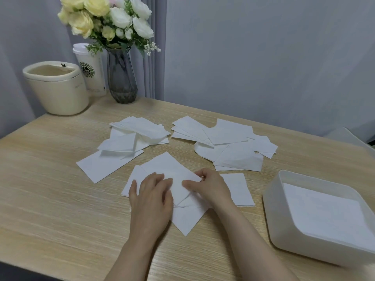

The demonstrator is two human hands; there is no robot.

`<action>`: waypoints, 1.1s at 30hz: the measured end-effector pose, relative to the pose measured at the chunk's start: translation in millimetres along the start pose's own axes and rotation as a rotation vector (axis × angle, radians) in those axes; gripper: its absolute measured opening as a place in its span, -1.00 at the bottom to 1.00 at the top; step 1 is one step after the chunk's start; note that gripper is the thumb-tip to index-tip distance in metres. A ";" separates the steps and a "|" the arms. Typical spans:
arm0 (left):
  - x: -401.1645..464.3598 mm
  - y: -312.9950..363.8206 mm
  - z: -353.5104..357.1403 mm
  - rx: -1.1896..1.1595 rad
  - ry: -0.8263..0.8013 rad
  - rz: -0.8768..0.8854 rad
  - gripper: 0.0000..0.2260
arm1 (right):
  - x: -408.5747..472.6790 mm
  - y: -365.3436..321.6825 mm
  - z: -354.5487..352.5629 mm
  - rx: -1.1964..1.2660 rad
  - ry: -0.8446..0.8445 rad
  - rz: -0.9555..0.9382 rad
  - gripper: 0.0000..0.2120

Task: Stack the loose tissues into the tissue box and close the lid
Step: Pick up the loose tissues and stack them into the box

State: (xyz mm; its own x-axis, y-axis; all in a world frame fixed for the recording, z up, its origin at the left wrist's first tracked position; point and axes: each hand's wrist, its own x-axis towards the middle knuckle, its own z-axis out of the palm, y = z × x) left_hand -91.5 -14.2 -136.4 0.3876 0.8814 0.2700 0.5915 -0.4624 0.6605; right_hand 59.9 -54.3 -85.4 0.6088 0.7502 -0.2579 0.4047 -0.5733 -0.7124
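My forearms come in from the bottom edge, and my left hand (151, 196) lies flat with straight fingers pressing on the near cluster of tissues (172, 173) in front of me on the worktop (50, 199). My right hand (207, 184) sits just beside it, thumb and curled fingers pinching the edge of the top sheet of that same cluster. One folded tissue (239, 189) lies just right of my right hand.

The tissue box (274, 201) stands open at my right near the worktop's edge, white, with a flat stack of tissues (324, 211) already inside it. I cannot tell where its lid is.

Farther back, two more loose heaps lie apart from each other: a left heap (125, 142) and a right heap (227, 142), the right one partly covering a white rounded object I cannot identify.

At the far left corner stand a cream bin (56, 88), a lidded paper cup (93, 72) and a grey glass vase (121, 78) of flowers (107, 17).
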 end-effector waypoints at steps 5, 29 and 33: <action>-0.5 0.4 0.3 -0.004 0.000 0.001 -0.60 | -1.7 -4.8 -1.0 -0.092 0.013 0.008 -0.58; 0.8 -0.9 2.8 -0.005 0.036 0.021 -0.72 | -4.1 -5.6 -1.4 -0.089 -0.015 -0.063 -0.86; 1.3 1.4 1.7 -0.023 0.088 0.005 -0.64 | -8.4 -3.0 -2.5 -0.009 -0.023 -0.052 -0.93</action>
State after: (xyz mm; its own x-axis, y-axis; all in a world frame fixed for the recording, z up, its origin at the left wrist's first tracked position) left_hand -89.0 -13.8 -136.4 0.3266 0.8846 0.3329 0.5729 -0.4654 0.6747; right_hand 55.3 -59.7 -79.5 0.5708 0.7865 -0.2359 0.4416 -0.5362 -0.7194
